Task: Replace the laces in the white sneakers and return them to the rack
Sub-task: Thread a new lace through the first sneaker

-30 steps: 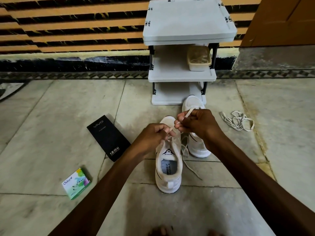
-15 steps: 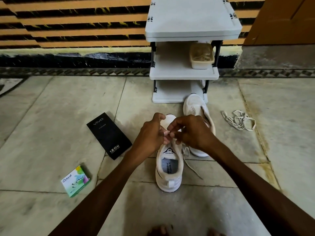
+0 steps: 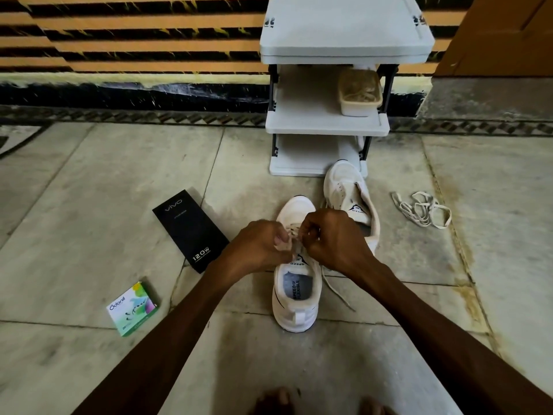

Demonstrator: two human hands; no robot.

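Floor (image 3: 89,205): pale, stained stone slabs with dark seams, edged at the far side by a patterned border strip (image 3: 149,116). Wall (image 3: 119,40): orange and black horizontal stripes above a black skirting band (image 3: 119,94); brown wooden panel (image 3: 502,31) at the upper right. Rack (image 3: 344,31): white, three tiers, against the wall, with a lidded tub (image 3: 360,92) on the middle shelf. Near sneaker (image 3: 296,298): upright on the floor, toe toward the rack. Far sneaker (image 3: 347,187): just beyond it, toe at the rack's base, tongue pulled open. Left hand (image 3: 257,244) and right hand (image 3: 332,238): fingers curled, both pinching the lace (image 3: 294,232) over the near sneaker's eyelets; one end trails on the floor to its right. Spare laces (image 3: 422,209): loose heap, right. Black box (image 3: 191,232) and green carton (image 3: 131,308): flat, left.
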